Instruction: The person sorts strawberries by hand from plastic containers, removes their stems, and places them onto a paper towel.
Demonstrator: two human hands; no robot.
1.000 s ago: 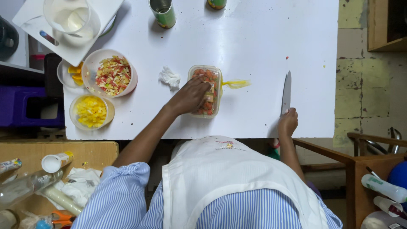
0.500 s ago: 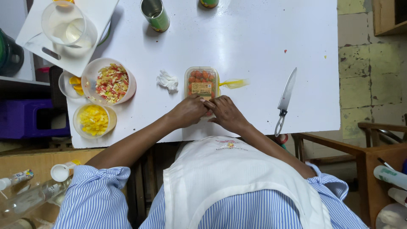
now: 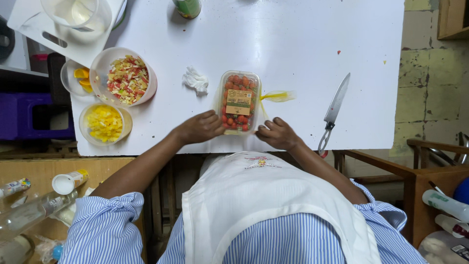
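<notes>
I've got both hands down at the near edge of the white table [image 3: 293, 44] now, flanking the clear plastic punnet of cherry tomatoes [image 3: 239, 101]. My left hand [image 3: 199, 128] is loosely curled with its fingertips against the punnet's near left corner; my right hand [image 3: 279, 134] sits half-open just beside the near right corner, and I can't tell whether it actually touches. Neither hand grips anything. The punnet lies in the middle of the table, lid and label on top, tomatoes whole inside, so I'd judge this fruit untouched while the prep around it is well along: a bowl of chopped red and pale pieces [image 3: 128, 73] far left, a bowl of yellow cubes [image 3: 103, 122] nearer, a small dish of orange segments [image 3: 78, 78] beside them. A crumpled tissue [image 3: 196, 79] sits just left of the punnet, a yellow smear [image 3: 277, 96] just right of it. Compared with half a second back, my hands have parted from being clasped together in front of the punnet and moved to either side of it; the knife [image 3: 334, 108] stays lying alone to the right, blade pointing far.
</notes>
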